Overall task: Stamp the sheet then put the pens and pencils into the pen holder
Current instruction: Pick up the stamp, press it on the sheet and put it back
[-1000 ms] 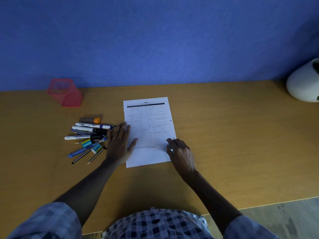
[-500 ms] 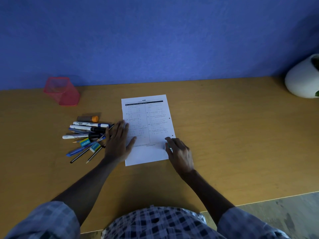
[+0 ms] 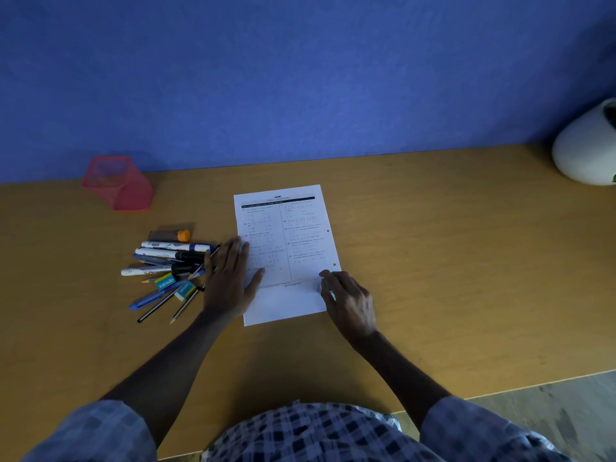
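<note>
A printed white sheet [image 3: 286, 235] lies in the middle of the wooden desk [image 3: 450, 261]. My left hand [image 3: 230, 281] rests flat on the sheet's left edge, fingers spread. My right hand [image 3: 350, 301] is curled around a small pale-green stamp [image 3: 325, 288] that is pressed down at the sheet's lower right edge; most of the stamp is hidden by the fingers. A pile of pens and pencils [image 3: 166, 261] lies just left of my left hand. The pink mesh pen holder [image 3: 116, 183] lies on its side at the back left by the wall.
An orange-capped tube [image 3: 170, 235] and two small erasers [image 3: 173, 285] lie among the pens. A white round pot [image 3: 586, 151] stands at the back right. The blue wall runs along the desk's far edge; the front edge is near my body.
Both hands hold nearly the same places on the sheet. The view has shifted slightly, so everything sits a little higher and further left in the picture.
</note>
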A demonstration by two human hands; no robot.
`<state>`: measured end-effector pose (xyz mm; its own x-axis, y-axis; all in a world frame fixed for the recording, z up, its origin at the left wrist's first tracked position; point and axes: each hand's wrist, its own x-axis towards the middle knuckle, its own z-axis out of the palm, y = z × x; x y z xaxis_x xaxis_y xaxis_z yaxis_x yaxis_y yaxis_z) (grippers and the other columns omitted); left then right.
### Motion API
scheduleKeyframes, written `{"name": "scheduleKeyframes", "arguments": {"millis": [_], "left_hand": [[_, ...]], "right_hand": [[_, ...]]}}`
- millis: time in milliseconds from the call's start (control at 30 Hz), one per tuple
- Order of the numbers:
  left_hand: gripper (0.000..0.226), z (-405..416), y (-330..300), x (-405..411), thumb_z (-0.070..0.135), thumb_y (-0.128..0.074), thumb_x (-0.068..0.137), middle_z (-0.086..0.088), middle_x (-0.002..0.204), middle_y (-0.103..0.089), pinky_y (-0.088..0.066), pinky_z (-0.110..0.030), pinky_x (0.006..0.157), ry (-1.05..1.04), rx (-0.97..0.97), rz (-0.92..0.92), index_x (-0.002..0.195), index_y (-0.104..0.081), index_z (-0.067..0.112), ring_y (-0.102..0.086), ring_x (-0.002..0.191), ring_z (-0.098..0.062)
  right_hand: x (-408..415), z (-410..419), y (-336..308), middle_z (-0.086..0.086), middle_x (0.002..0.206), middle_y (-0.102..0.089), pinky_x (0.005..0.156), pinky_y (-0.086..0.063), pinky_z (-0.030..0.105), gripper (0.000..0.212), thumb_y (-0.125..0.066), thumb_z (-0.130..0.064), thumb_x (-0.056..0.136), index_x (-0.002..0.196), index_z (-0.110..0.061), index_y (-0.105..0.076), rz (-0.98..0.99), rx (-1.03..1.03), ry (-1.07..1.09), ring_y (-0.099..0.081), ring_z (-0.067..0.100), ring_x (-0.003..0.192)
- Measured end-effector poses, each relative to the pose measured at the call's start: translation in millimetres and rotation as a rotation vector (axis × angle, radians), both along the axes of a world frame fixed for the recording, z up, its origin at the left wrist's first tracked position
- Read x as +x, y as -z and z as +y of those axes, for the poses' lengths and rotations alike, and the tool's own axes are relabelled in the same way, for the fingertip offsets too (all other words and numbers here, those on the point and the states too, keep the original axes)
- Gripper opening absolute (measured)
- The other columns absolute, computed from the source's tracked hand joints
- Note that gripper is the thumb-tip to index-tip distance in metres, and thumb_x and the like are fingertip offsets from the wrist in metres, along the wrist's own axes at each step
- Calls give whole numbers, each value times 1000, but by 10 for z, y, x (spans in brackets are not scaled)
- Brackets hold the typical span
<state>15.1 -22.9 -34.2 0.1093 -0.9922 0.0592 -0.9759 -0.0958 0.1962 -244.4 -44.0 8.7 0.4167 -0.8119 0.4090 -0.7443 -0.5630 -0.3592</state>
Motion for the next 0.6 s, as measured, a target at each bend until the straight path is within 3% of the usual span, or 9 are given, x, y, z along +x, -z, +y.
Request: {"name": "scheduleKeyframes", "arguments": {"millis": [600], "left_hand": [[72, 13, 10, 5, 59, -23, 95, -11, 156, -33, -11, -57, 120, -5, 13, -8, 147, -33, 11, -25, 146, -28]], "right_hand": [[-20, 18, 47, 7, 90, -73, 44, -55, 26, 20, -70, -4, 87, 107, -7, -71, -1, 10, 13, -68, 15, 66]]}}
